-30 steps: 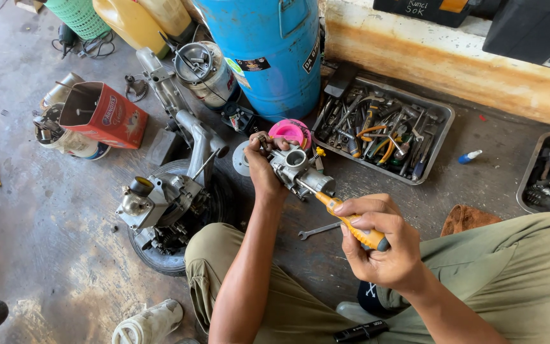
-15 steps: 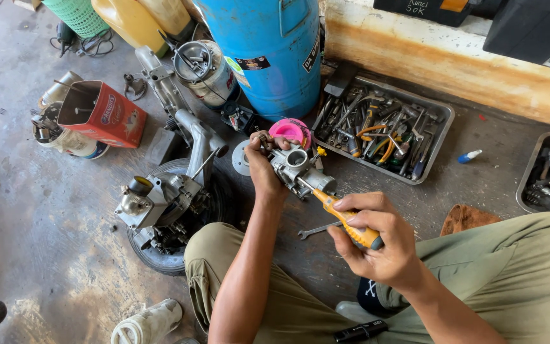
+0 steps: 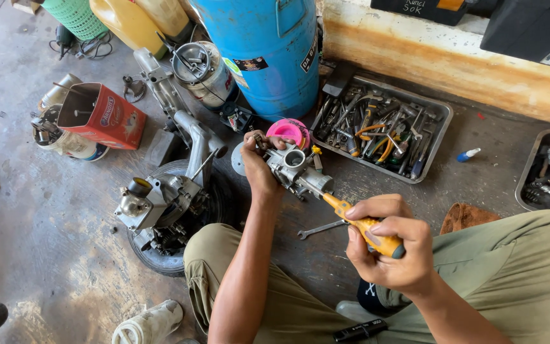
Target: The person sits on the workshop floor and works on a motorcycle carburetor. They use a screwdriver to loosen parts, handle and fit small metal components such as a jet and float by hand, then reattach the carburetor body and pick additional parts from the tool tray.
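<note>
Both forearms are bare — no sleeves, watch or rings show near the fingers (image 3: 377,210). Below the left hand (image 3: 261,169) and the right hand (image 3: 386,251), the legs wear loose olive-khaki trousers (image 3: 517,274), creased at the bent knees — a dark sock with a small white mark shows under the right wrist

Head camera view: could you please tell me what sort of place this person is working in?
Most likely a small motorcycle repair workshop, with work done on the floor. A metal tray of hand tools sits by the wall, an engine assembly lies on the concrete, and the left hand holds a carburetor.
</note>
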